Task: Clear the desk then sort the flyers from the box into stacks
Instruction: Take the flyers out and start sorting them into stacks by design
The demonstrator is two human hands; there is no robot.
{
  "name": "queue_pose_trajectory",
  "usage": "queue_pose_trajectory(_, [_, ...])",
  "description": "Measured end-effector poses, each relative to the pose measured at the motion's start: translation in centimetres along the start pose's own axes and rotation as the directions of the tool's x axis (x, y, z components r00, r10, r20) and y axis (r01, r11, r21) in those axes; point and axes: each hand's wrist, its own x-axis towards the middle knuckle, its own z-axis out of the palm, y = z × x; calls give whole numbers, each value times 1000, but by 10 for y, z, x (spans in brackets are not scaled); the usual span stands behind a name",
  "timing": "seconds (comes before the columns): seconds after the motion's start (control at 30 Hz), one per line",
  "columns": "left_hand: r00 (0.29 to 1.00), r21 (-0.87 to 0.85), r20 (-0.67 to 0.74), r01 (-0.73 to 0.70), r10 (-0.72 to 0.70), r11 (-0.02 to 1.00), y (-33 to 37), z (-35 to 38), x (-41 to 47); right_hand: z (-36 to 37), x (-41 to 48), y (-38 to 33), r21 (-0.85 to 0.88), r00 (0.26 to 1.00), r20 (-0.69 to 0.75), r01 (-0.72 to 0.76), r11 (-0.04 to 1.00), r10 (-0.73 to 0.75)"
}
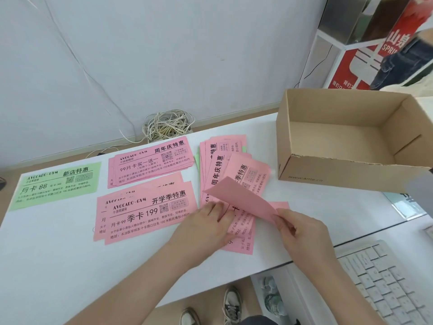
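On the desk, left to right: green flyer; far pink stack behind near pink stack; loose pile of pink flyers, green edges showing underneath
Box: open cardboard, at desk's right end, near the pile
Left hand: fingers straight, pressing flat on the pile's near end
Right hand: thumb and fingers pinch the corner of one pink flyer, curled up off the pile, blank back showing
Keyboard: white, lower right

A pale grey-blue wall fills the far side, thin cables running down to a tangled coil at its foot. A white worktop spans the middle. Far right stand a white shelf and a red poster. Tan floor shows near.
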Motion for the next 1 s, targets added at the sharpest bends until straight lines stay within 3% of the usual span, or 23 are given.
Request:
queue_pose_trajectory(0.1, [999, -49, -35, -11, 9, 999, -5, -5, 0, -2, 0, -2, -4, 999, -29, -38, 999, 38])
queue_pose_trajectory(0.17, [994, -178, -103, 29, -48, 984, -8, -8, 0, -5, 2, -3, 49, 993, -63, -96, 994, 99])
queue_pose_trajectory(0.27, [931, -426, -179, 219, -319, 878, -13, -16, -2, -13, 7, -4, 71, 976, -182, -107, 992, 118])
queue_pose_trajectory(0.33, [832, -572, -100, 400, -545, 716, -19, -25, -12, -14, 10, -6, 8, 962, -269, -46, 999, 46])
queue_pose_trajectory(0.4, [781, -686, 39, 475, -624, 552, -25, -33, -26, -9, 11, -6, -64, 947, -309, 72, 995, -88])
queue_pose_trajectory(0.47, [738, -802, 181, 494, -650, 337, -30, -33, -36, 5, 9, -4, -156, 941, -235, 211, 965, -244])
queue_pose_trajectory(0.5, [697, -860, 250, 479, -672, 177, -33, -32, -39, 14, 8, -2, -205, 938, -168, 268, 942, -303])
queue_pose_trajectory(0.57, [596, -898, 385, 418, -704, -137, -38, -35, -43, 31, 3, 1, -262, 942, -42, 311, 914, -332])
queue_pose_trajectory(0.63, [538, -877, 471, 369, -699, -307, -44, -36, -47, 39, -3, 1, -261, 952, 33, 303, 917, -305])
queue_pose_trajectory(0.7, [522, -871, 480, 379, -705, -313, -48, -34, -47, 39, -5, 0, -208, 960, 104, 276, 938, -259])
queue_pose_trajectory(0.73, [520, -875, 456, 409, -722, -258, -49, -33, -47, 38, -4, -2, -172, 967, 135, 239, 956, -218])
queue_pose_trajectory(0.83, [544, -845, 287, 531, -789, 59, -49, -30, -44, 33, 1, -4, -64, 992, 111, 65, 996, -58])
queue_pose_trajectory(0.87, [537, -830, 239, 545, -809, 117, -49, -32, -43, 33, 3, -4, -56, 997, 77, 15, 998, -11])
queue_pose_trajectory(1.0, [483, -856, 113, 491, -868, 161, -53, -40, -46, 21, 13, -5, -67, 979, 68, -188, 980, 192])
